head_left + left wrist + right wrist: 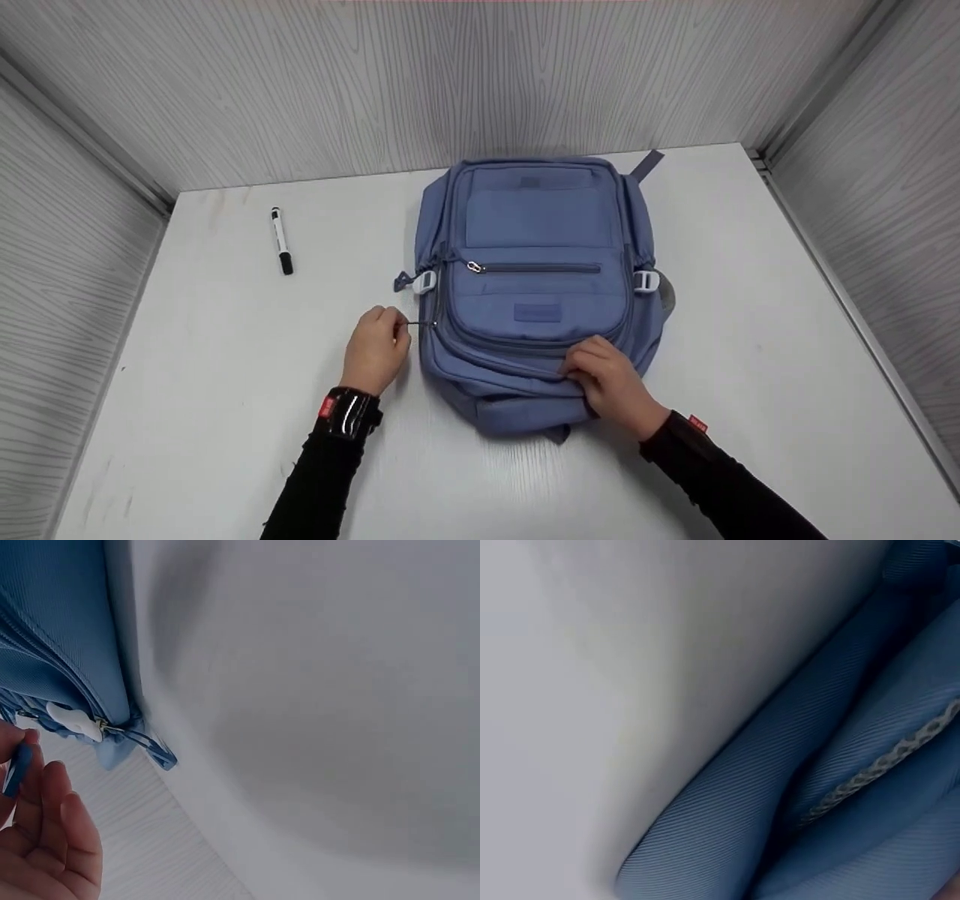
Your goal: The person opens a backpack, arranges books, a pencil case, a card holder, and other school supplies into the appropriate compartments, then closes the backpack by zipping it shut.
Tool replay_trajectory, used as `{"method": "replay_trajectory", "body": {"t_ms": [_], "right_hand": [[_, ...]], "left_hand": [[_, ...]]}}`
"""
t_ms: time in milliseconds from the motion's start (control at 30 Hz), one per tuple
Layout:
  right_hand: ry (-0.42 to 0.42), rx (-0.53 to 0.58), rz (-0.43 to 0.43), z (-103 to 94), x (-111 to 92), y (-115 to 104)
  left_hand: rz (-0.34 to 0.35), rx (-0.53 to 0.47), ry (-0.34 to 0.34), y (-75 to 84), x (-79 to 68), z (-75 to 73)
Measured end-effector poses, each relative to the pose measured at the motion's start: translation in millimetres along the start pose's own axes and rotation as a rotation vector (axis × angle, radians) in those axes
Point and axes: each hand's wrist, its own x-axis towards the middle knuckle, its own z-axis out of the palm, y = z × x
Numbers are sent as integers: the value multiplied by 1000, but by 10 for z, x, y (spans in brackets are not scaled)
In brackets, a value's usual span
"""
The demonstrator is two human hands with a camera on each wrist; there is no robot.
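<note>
A blue backpack point(536, 217) lies on the white table with its front face up. Beside its left edge, my left hand point(377, 346) pinches a zipper pull point(418, 323) whose cord is drawn out taut from the side zipper. The left wrist view shows the blue tab of the pull point(16, 769) between thumb and finger. At the lower right of the bag, my right hand point(611, 382) grips the fabric along the edge of the front compartment. The right wrist view shows mostly folded blue cloth point(727, 802), with the hand almost wholly outside it.
A black-and-white marker point(280, 241) lies on the table point(217, 360) left of the bag. White buckles point(646, 282) sit on both sides of the backpack. Grey wood-grain panels point(322, 90) stand at the back and both sides.
</note>
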Motion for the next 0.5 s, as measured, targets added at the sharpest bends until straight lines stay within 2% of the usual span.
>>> {"method": "replay_trajectory", "body": {"t_ms": [100, 267, 367, 500], "right_hand": [[-30, 44, -5, -43, -12, 81], [-85, 89, 14, -171, -22, 264], [-100, 57, 27, -257, -8, 389], [-94, -38, 22, -361, 39, 552]], "left_hand": [[28, 25, -2, 21, -149, -67], [112, 62, 3, 139, -401, -164], [173, 71, 18, 240, -543, -171], [245, 63, 40, 400, -683, -131]]}}
